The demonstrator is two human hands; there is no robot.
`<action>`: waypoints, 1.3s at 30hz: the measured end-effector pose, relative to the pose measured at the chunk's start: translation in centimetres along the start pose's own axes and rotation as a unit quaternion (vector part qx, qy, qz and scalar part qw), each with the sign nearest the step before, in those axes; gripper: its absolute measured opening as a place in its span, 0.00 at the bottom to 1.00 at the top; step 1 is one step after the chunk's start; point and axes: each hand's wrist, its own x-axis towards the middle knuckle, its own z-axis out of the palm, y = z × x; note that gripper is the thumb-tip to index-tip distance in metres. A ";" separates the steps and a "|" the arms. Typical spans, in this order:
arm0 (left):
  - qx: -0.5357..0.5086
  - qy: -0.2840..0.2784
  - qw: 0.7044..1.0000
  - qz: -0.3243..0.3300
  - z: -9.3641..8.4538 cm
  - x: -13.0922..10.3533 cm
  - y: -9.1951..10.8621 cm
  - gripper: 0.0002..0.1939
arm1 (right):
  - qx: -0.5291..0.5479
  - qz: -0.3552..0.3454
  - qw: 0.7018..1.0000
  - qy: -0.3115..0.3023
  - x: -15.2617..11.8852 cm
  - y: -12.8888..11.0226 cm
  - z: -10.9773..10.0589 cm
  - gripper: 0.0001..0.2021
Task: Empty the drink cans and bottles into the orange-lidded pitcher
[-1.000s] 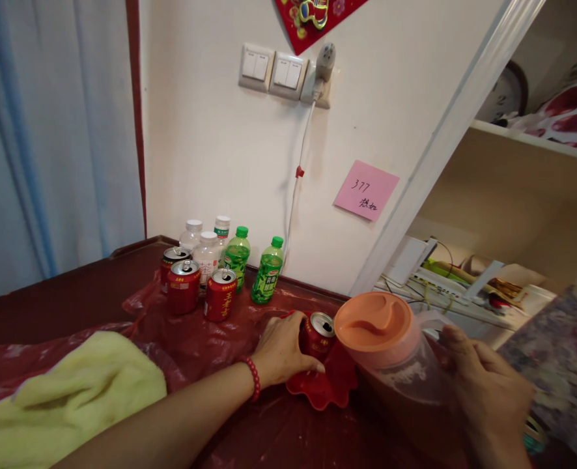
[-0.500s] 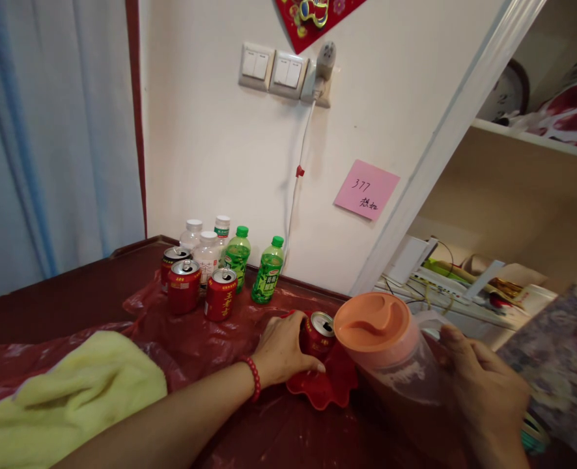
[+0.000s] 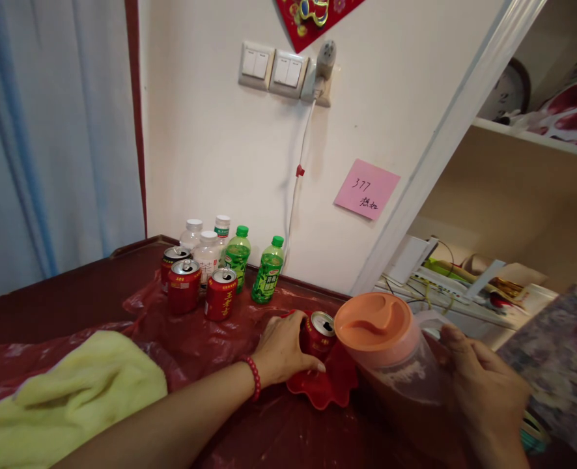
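Observation:
My left hand is wrapped round the left side of a red drink can, its top opened. The can stands in a red dish with a wavy rim. In my right hand is the handle of a clear plastic pitcher with an orange lid. The pitcher tilts toward the can, and its lid edge is close to the can's top. Brownish liquid shows inside the pitcher. Whether any liquid flows into the can cannot be made out.
Several opened red cans stand at the back left, beside clear white-capped bottles and two green bottles. A yellow towel lies at the left on red plastic sheeting. A white cord hangs down the wall.

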 end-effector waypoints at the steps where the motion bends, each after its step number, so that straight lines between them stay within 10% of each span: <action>1: 0.000 -0.001 1.000 0.000 0.0 0.0 0.0 0.43 | 0.000 0.002 1.000 0.002 0.1 0.1 0.0 0.30; 39: 0.003 -0.001 1.000 0.005 -0.2 0.1 0.2 0.42 | -0.033 -0.005 0.999 -0.002 1.8 1.8 -0.4 0.35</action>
